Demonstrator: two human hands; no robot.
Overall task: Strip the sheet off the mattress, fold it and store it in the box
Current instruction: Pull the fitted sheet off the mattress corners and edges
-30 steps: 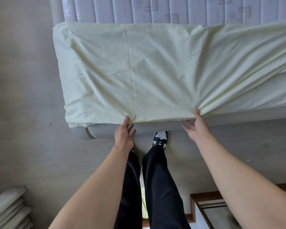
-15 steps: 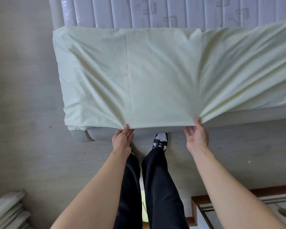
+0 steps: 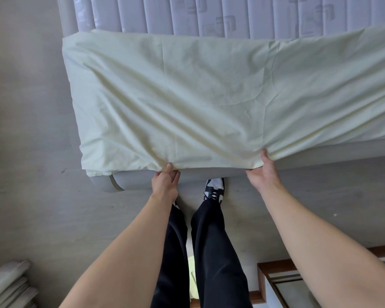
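Now both hands pinch the near edge of the pale sheet [image 3: 198, 103] at the bed's side.

Left hand [image 3: 165, 181] has its thumb on top of the hem and fingers tucked beneath, a grip clamped on the cloth; right hand [image 3: 263, 172] does likewise further along, thumb up over the fold, its grip also closed on the sheet. Folded back on itself, the sheet lies across the near part of the mattress [image 3: 209, 14], whose quilted white surface shows bare beyond it. Creases fan out from each pinch. Below the hem the grey bed frame [image 3: 209, 176] is exposed, with the person's black trousers and a black-and-white shoe [image 3: 215, 188] against it on the floor [image 3: 31, 152].
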